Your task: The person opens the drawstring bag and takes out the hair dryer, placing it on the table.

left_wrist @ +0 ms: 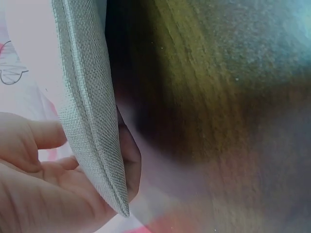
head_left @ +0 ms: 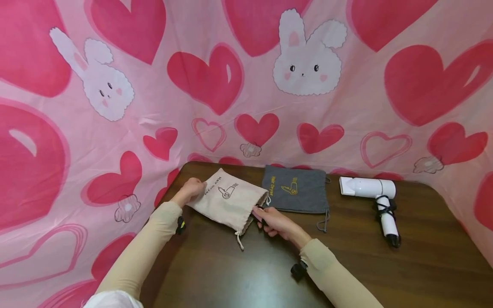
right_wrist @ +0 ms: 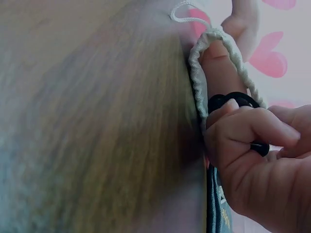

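A beige drawstring bag (head_left: pixel 235 199), printed with a hair dryer picture and lettering, lies slanted at the back left of the table, its mouth toward the right. My left hand (head_left: pixel 192 189) holds its closed end; in the left wrist view the thumb is on one side of the cloth (left_wrist: pixel 90 97) and fingers pass behind. At the mouth, my right hand (head_left: pixel 282 223) grips the cord-wrapped end of a hair dryer (right_wrist: pixel 223 73). Its pinkish handle, wound with black cord (right_wrist: pixel 235 98), runs into the bag in the right wrist view. The rest of the dryer is hidden inside.
Behind the right hand lies a flat grey drawstring bag (head_left: pixel 304 190) with a yellow dryer print. Farther right is a white hair dryer (head_left: pixel 367 187), black cord wrapped round its handle. A pink heart-and-rabbit cloth (head_left: pixel 262 102) hangs along the back of the brown table (head_left: pixel 246 273).
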The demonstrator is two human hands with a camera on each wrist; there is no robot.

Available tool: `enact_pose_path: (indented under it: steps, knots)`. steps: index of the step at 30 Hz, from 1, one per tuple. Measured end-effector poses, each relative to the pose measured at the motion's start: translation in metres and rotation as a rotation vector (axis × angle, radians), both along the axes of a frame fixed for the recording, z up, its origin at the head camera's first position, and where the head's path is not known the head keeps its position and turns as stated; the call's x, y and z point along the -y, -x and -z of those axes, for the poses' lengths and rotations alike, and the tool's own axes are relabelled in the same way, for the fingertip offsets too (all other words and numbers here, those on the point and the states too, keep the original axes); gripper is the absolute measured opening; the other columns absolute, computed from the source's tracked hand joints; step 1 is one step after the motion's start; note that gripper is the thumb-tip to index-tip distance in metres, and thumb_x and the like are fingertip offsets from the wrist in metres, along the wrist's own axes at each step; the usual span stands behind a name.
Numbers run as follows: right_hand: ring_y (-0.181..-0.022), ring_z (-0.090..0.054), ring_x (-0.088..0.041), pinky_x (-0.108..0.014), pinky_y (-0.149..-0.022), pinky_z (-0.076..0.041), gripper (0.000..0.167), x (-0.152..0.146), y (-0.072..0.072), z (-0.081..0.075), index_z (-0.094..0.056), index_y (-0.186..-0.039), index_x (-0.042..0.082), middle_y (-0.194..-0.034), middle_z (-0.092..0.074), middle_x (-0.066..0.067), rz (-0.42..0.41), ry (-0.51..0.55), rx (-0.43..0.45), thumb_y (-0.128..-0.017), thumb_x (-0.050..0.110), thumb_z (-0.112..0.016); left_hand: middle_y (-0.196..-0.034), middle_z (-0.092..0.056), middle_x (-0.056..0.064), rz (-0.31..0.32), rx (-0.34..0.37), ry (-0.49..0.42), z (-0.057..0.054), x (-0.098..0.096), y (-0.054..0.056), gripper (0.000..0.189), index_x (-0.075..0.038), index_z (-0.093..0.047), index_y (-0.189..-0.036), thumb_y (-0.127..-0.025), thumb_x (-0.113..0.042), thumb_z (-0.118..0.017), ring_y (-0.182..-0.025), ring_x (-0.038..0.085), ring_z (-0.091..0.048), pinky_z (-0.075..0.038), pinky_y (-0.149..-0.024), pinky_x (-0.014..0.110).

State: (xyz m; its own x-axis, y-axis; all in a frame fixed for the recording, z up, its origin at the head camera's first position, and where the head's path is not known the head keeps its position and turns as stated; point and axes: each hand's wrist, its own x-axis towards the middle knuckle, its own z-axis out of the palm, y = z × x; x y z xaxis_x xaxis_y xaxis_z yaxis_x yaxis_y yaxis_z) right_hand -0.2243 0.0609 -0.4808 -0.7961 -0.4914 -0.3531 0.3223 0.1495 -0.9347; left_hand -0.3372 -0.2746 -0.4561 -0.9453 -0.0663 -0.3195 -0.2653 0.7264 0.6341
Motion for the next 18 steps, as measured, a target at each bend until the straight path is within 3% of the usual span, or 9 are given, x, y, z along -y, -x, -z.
enact_pose_path:
  steps: [2, 5, 8, 9, 16, 18]
  knots:
    - [-0.047, -0.024, -0.007, -0.021, -0.044, -0.024, 0.046, 0.002, -0.001, 0.0, -0.055, -0.086, 0.006, -0.078, -0.053, -0.004, 0.008, -0.003, -0.005, -0.112, 0.044, -0.05, -0.065, -0.039, 0.004, 0.003, -0.008, 0.005, 0.014, 0.01, 0.009, 0.041, -0.01, -0.047, -0.066, -0.104, -0.024, -0.053, -0.059, 0.021, -0.038, -0.034, -0.054, 0.035]
    - [-0.047, -0.024, -0.007, -0.021, -0.044, -0.024, 0.045, 0.005, -0.001, -0.001, -0.053, -0.082, 0.009, -0.076, -0.051, -0.003, 0.023, -0.017, -0.025, -0.112, 0.042, -0.05, -0.059, -0.034, 0.002, 0.002, -0.003, -0.003, 0.048, 0.029, 0.038, 0.035, -0.012, -0.044, -0.063, -0.097, -0.02, -0.052, -0.051, 0.02, -0.031, -0.03, -0.046, 0.036]
    - [-0.048, -0.025, -0.007, -0.022, -0.043, -0.025, 0.045, 0.007, -0.003, -0.002, -0.052, -0.081, 0.009, -0.075, -0.05, -0.002, 0.05, -0.028, -0.053, -0.112, 0.042, -0.049, -0.058, -0.036, 0.002, -0.003, -0.016, -0.037, 0.081, 0.047, 0.065, 0.031, -0.014, -0.046, -0.063, -0.094, -0.018, -0.05, -0.049, 0.02, -0.032, -0.03, -0.043, 0.036]
    - [-0.048, -0.025, -0.007, -0.022, -0.043, -0.025, 0.045, 0.007, -0.003, -0.001, -0.052, -0.081, 0.009, -0.074, -0.049, -0.002, 0.06, -0.031, -0.063, -0.112, 0.042, -0.049, -0.058, -0.037, 0.002, -0.008, -0.02, -0.049, 0.083, 0.048, 0.068, 0.031, -0.014, -0.046, -0.063, -0.094, -0.018, -0.049, -0.049, 0.02, -0.034, -0.031, -0.043, 0.036]
    - [-0.048, -0.025, -0.007, -0.022, -0.043, -0.024, 0.046, 0.009, -0.009, 0.004, -0.05, -0.079, 0.011, -0.072, -0.046, -0.001, 0.105, -0.038, -0.08, -0.112, 0.043, -0.05, -0.065, -0.039, 0.004, 0.006, -0.165, -0.006, 0.006, 0.001, -0.004, 0.034, -0.01, -0.045, -0.072, -0.106, -0.013, -0.043, -0.058, 0.022, -0.042, -0.036, -0.051, 0.031]
    - [-0.048, -0.026, -0.007, -0.022, -0.043, -0.025, 0.046, 0.008, -0.011, 0.004, -0.05, -0.08, 0.01, -0.072, -0.047, 0.0, 0.122, -0.038, -0.087, -0.111, 0.043, -0.05, -0.067, -0.041, 0.004, 0.019, -0.201, 0.001, 0.005, 0.002, -0.006, 0.033, -0.01, -0.047, -0.074, -0.106, -0.013, -0.043, -0.062, 0.023, -0.045, -0.037, -0.054, 0.031]
